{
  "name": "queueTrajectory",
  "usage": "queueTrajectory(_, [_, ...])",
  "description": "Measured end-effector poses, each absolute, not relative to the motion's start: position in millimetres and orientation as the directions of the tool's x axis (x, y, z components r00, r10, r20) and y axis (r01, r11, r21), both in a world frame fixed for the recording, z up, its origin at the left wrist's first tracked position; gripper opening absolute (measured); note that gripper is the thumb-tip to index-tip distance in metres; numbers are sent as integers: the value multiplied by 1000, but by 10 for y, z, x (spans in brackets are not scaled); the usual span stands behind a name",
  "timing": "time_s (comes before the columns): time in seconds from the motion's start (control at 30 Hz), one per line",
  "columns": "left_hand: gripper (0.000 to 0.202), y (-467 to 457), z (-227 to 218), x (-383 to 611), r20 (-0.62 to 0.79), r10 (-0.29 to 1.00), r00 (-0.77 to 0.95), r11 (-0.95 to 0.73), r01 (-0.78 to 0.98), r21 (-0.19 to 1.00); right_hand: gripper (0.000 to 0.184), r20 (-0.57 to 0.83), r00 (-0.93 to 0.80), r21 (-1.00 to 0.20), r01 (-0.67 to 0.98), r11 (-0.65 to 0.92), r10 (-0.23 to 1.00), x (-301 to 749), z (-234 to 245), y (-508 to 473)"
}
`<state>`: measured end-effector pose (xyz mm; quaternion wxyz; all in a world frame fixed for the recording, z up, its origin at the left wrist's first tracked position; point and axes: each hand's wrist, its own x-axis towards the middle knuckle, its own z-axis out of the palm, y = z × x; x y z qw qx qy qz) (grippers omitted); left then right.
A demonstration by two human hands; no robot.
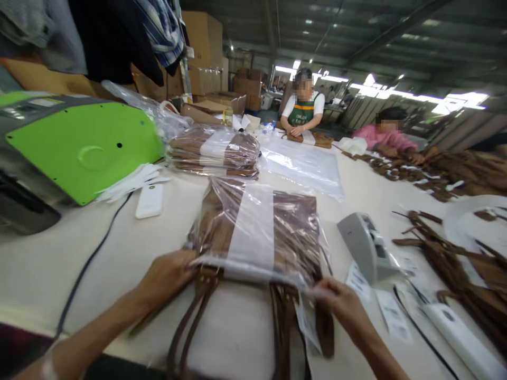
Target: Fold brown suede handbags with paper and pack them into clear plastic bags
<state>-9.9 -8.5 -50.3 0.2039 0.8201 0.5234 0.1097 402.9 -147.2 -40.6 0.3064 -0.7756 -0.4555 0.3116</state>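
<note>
A brown bag in a clear plastic sleeve lies on the pale table in front of me, its brown straps trailing out toward me. My left hand pinches the sleeve's open edge at the left corner. My right hand grips the same edge at the right corner, beside a white paper tag. Both hands are closed on the plastic.
A green machine and a white phone sit to the left, with a black cable. A stack of bagged goods lies behind. A grey device and brown straps are right. Two people work at the far end.
</note>
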Motion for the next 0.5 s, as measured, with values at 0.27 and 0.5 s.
queueTrajectory(0.27, [29, 184, -351, -277, 170, 974, 147, -224, 686, 692, 51, 242, 430, -648, 739, -185, 870, 4250, -252, -1814])
queueTrajectory(0.5, [23, -112, -553, -578, 106, 993, 52, -117, 545, 830, 19, 524, -24, -544, 759, 357, 851, 3000, -49, -2186])
